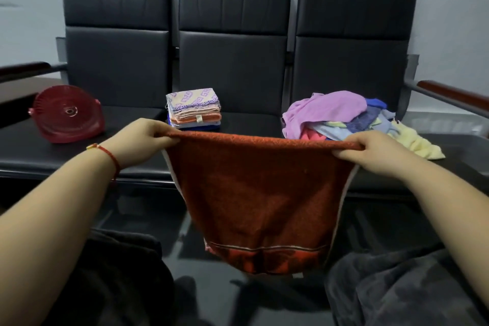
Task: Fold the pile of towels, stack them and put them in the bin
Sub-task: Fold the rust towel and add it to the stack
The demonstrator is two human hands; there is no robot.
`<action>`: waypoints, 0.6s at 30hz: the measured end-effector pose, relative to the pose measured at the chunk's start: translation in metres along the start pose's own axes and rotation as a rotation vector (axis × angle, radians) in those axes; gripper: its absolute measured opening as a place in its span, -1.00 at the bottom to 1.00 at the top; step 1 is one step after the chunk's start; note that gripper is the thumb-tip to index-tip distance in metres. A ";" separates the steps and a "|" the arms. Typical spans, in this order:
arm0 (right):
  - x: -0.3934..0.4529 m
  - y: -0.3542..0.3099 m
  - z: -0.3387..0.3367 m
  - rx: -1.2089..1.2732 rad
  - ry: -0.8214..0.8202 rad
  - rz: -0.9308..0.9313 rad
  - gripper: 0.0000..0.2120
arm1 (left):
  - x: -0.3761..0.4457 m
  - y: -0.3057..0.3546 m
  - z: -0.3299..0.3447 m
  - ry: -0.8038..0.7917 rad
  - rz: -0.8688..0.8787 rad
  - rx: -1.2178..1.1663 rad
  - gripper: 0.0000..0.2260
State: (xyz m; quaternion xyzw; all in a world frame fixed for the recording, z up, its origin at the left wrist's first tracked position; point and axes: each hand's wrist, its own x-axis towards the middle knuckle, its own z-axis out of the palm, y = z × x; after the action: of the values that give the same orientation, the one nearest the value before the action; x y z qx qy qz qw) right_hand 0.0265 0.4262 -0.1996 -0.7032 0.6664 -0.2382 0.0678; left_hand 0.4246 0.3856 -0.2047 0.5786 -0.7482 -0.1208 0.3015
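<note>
The person holds a rust-red towel [254, 193] stretched out by its top edge, the left hand [140, 140] pinching the corner at nine o'clock and the right hand [381, 152] pinching the corner at three o'clock; each grip is closed on the cloth. The towel hangs free below the hands, in front of the dark seat row [238, 119]. Behind it, at twelve o'clock, sits the folded stack [194, 108]; the unfolded pile [352, 122] lies at two o'clock and the red bin [66, 119], tipped on its side, at ten o'clock. The likely trouble: if either pinch slips, that corner drops and the fold goes crooked. A careless swing forward could also nudge the stack, which already looks slightly uneven, and topple it.
</note>
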 end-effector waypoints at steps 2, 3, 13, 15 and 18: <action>-0.003 0.000 -0.006 0.276 0.007 0.035 -0.73 | -0.003 -0.004 -0.004 0.011 0.000 -0.178 -0.96; -0.005 -0.001 -0.009 0.524 -0.049 0.051 -0.64 | -0.004 -0.007 -0.007 0.005 0.005 -0.365 -0.97; 0.021 0.025 0.028 0.568 -0.099 0.197 -0.67 | 0.013 -0.038 0.019 -0.149 -0.288 -0.329 -0.67; 0.028 0.035 0.041 0.231 -0.091 0.170 -0.64 | 0.016 -0.047 0.029 -0.310 -0.307 0.140 -0.64; 0.041 0.034 0.057 0.227 -0.118 0.269 -0.57 | 0.022 -0.048 0.042 -0.408 -0.433 -0.053 -0.59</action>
State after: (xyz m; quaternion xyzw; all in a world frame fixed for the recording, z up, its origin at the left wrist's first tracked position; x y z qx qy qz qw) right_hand 0.0196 0.3707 -0.2537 -0.6082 0.7182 -0.2591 0.2171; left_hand 0.4344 0.3436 -0.2568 0.6803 -0.6492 -0.3155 0.1271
